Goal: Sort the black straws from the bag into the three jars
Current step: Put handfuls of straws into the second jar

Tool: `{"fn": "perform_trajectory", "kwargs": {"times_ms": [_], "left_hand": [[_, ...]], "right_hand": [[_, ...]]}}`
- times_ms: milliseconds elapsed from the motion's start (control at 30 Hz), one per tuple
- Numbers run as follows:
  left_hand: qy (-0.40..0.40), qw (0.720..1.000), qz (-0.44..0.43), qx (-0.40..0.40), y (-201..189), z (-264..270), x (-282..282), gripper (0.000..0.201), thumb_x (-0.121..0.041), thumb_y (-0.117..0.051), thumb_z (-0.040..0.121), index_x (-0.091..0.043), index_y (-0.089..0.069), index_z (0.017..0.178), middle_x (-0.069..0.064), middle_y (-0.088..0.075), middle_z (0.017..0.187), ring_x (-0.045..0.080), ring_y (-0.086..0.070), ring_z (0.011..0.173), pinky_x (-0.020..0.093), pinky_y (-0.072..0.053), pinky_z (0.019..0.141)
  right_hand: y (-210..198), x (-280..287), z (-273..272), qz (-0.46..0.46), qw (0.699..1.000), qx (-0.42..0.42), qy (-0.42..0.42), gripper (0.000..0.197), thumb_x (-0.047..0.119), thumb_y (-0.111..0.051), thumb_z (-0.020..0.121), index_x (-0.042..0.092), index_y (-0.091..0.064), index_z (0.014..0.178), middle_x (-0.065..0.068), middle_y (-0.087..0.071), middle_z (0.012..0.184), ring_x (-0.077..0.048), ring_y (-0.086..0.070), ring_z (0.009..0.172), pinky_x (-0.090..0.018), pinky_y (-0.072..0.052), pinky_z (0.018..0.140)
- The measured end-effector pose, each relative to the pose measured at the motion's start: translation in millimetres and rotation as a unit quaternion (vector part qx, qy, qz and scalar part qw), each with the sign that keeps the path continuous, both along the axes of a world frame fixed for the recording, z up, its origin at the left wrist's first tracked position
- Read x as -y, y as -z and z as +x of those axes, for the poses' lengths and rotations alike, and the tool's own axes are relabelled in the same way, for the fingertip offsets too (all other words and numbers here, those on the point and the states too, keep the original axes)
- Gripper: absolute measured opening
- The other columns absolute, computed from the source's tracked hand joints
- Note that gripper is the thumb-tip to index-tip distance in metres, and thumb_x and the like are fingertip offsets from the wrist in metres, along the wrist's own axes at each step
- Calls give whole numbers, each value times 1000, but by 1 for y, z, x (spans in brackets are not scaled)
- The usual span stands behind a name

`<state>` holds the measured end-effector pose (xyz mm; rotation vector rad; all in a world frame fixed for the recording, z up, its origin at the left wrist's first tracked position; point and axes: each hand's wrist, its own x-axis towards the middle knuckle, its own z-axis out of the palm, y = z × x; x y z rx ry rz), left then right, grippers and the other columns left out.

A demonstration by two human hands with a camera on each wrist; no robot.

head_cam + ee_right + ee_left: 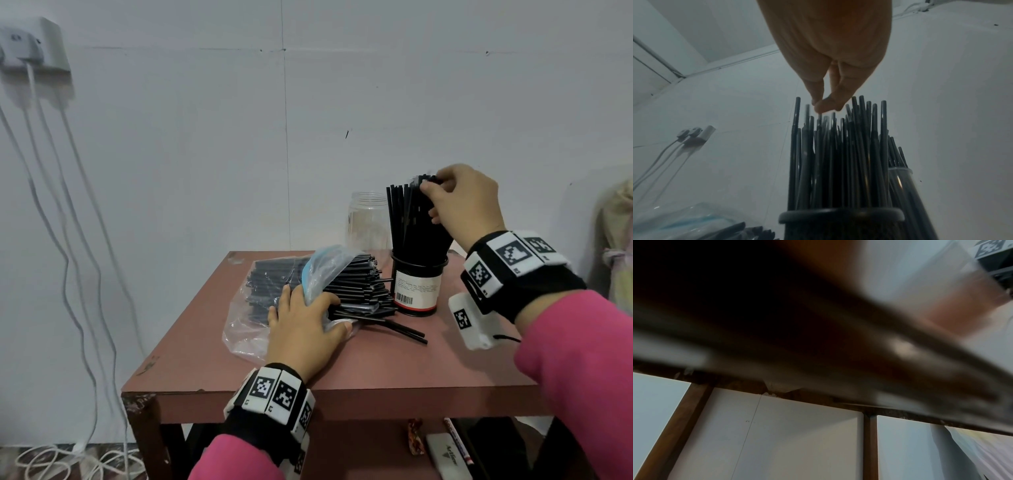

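Note:
A clear plastic bag (245,330) full of black straws (359,287) lies on the red-brown table (376,363). My left hand (308,318) lies palm down on the bag's open end. A few straws (407,332) stick out past it. A labelled jar (418,287) (840,214) stands right of the bag, packed with upright straws (411,219) (838,154). My right hand (433,185) (824,105) pinches their tops with thumb and fingertips. An empty clear jar (366,219) stands behind. A third jar (900,172) with straws shows beside the labelled one. The left wrist view is dark and blurred.
The wall is close behind the table. A socket block (34,44) with white cables (68,240) hangs at the left. A lower shelf holds a white eraser and a marker (445,455). Pale cloth (616,240) lies at the right edge.

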<state>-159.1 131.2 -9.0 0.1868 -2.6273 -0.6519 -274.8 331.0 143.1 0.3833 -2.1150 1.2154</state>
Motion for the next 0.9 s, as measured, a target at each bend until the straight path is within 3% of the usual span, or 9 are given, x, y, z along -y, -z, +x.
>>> {"fn": "perform_trajectory", "kwargs": {"times_ms": [100, 200, 333, 467, 567, 667, 733, 800, 900], "left_hand": [[0, 1000, 4, 4, -1, 0, 0, 36, -55, -55, 85, -45, -49, 118, 0, -29, 145, 24, -2, 147, 53, -3, 118], [0, 1000, 7, 4, -1, 0, 0, 36, -55, -56, 85, -44, -50, 119, 0, -30, 145, 23, -2, 147, 52, -2, 118], [1, 1000, 10, 6, -1, 0, 0, 35, -54, -56, 85, -45, -50, 119, 0, -29, 146, 24, 0, 147, 52, -1, 118], [1, 1000, 4, 10, -1, 1, -1, 36, -55, -55, 85, -44, -49, 119, 0, -28, 147, 24, -1, 147, 51, -1, 118], [1, 1000, 6, 9, -1, 0, 0, 37, -55, -54, 86, -43, -49, 120, 1, -28, 147, 24, -1, 147, 52, -2, 118], [2, 1000, 13, 8, -1, 1, 0, 39, -55, -56, 85, -41, -50, 122, 1, -28, 148, 24, 0, 148, 52, -1, 118], [1, 1000, 16, 4, -2, 1, 0, 42, -55, -58, 84, -41, -50, 122, 2, -30, 147, 25, -2, 148, 53, -2, 118], [-2, 1000, 9, 4, -3, 1, 0, 43, -55, -58, 84, -40, -50, 123, 3, -32, 146, 26, -5, 147, 54, -5, 118], [-4, 1000, 11, 3, -3, 0, 1, 43, -55, -59, 83, -40, -50, 122, 3, -33, 145, 27, -8, 146, 53, -6, 118]], "right_hand": [[-10, -2, 1, 64, 996, -60, 31, 46, 18, -53, 96, 12, -42, 140, -11, -52, 129, -21, -51, 114, -23, -36, 97], [-14, 3, 3, 159, 984, -73, 15, 48, 12, -41, 101, 14, -34, 148, -10, -38, 149, -25, -38, 135, -31, -28, 109], [-8, 5, 0, 294, 956, 13, 8, 38, 15, -39, 100, 18, -54, 136, -7, -54, 139, -28, -46, 129, -38, -38, 104], [-12, 7, 22, 231, 971, -47, -26, 41, 14, -41, 100, 14, -47, 141, -5, -47, 145, -23, -40, 134, -32, -30, 109], [0, 8, 56, 175, 983, -29, -52, 32, 21, -47, 98, 22, -59, 128, 3, -57, 127, -14, -53, 114, -22, -38, 92], [40, 5, 85, 205, 971, 106, -64, 18, 29, -56, 94, 28, -64, 111, 9, -63, 104, -5, -54, 86, -15, -38, 66], [71, 1, 97, 248, 946, 202, -54, 25, 32, -60, 92, 25, -61, 116, 4, -63, 108, -11, -57, 90, -22, -41, 68], [96, -2, 103, 280, 923, 261, -40, 41, 32, -62, 90, 19, -57, 129, -3, -62, 121, -20, -58, 106, -24, -41, 78], [119, -1, 103, 266, 928, 259, -36, 36, 24, -62, 92, 19, -61, 128, -6, -63, 124, -23, -56, 114, -23, -38, 81]]}}
